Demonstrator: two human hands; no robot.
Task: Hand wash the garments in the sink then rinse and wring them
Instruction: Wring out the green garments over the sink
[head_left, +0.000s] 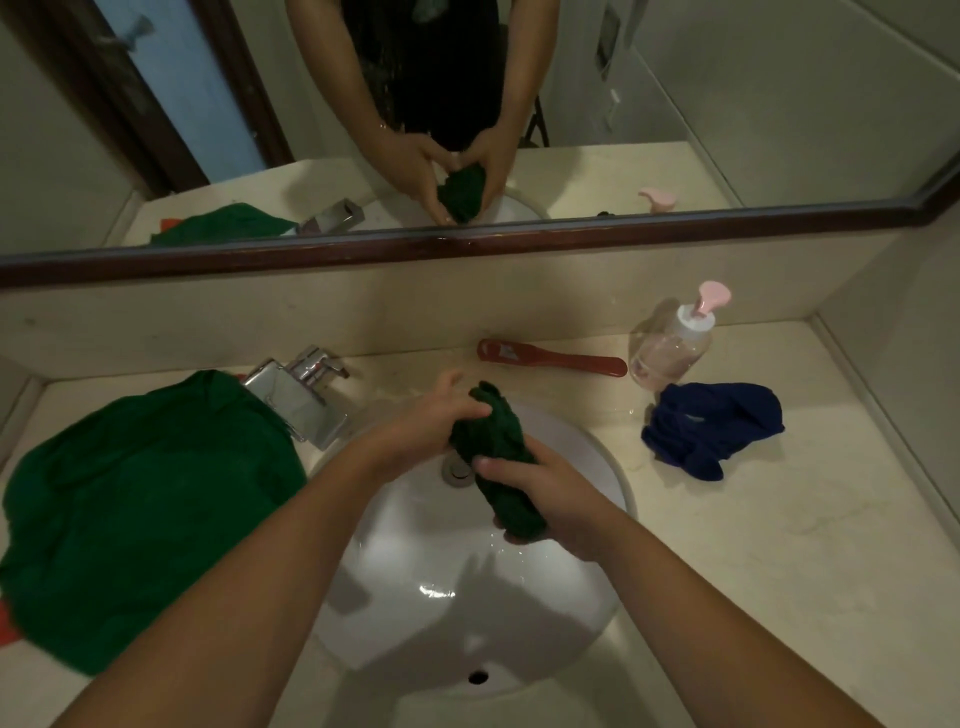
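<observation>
A small dark green garment (493, 441), bunched into a thick roll, hangs over the white sink basin (415, 623). My left hand (426, 421) grips its far end and my right hand (540, 493) grips its near end. A little water lies at the bottom of the basin around the drain (457, 470). A larger green garment (130, 509) lies spread on the counter to the left. A dark blue garment (711, 428) lies crumpled on the counter to the right.
A chrome faucet (301, 395) stands at the sink's back left. A red brush (550, 358) and a pump bottle of pink liquid (675, 343) sit by the back wall. A mirror with a dark frame (467, 241) runs above the beige counter (779, 545).
</observation>
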